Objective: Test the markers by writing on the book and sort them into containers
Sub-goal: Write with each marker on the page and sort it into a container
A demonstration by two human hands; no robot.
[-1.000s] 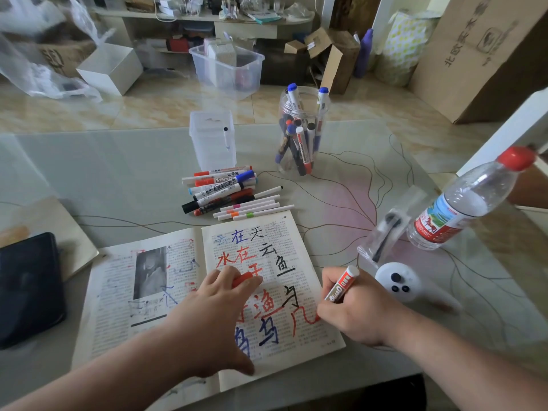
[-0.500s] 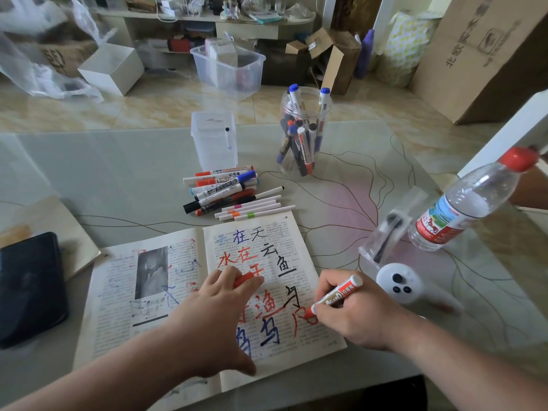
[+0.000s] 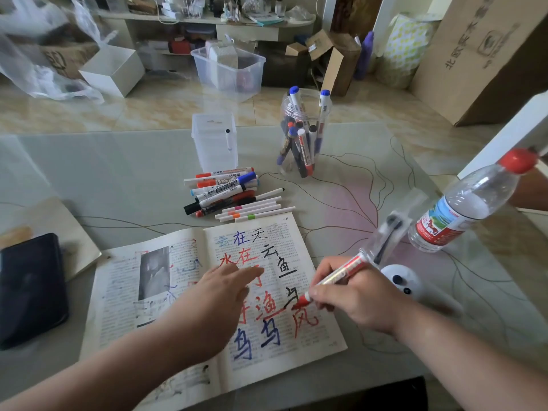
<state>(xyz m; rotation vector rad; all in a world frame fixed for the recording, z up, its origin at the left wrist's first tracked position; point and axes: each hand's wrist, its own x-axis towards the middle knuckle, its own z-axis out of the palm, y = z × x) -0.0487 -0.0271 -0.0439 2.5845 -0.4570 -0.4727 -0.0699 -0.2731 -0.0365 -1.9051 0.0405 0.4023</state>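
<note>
right hand [image 3: 354, 295] grips a red marker [image 3: 332, 277], tip on the open book [image 3: 275, 292]; left hand [image 3: 219, 295] lies flat, fingers relaxed, on the page.

The old open paper book [image 3: 118, 292] lay flat, with big red, blue and black words on its right page. The white marker with a red tip [image 3: 341, 274] leaned in the right hand [image 3: 355, 295], tip on the page. A pile of markers [image 3: 225, 194] lay behind the book. The round clear plastic jar [image 3: 302, 173] held many markers. The square clear plastic box [image 3: 207, 155] held one.
</note>
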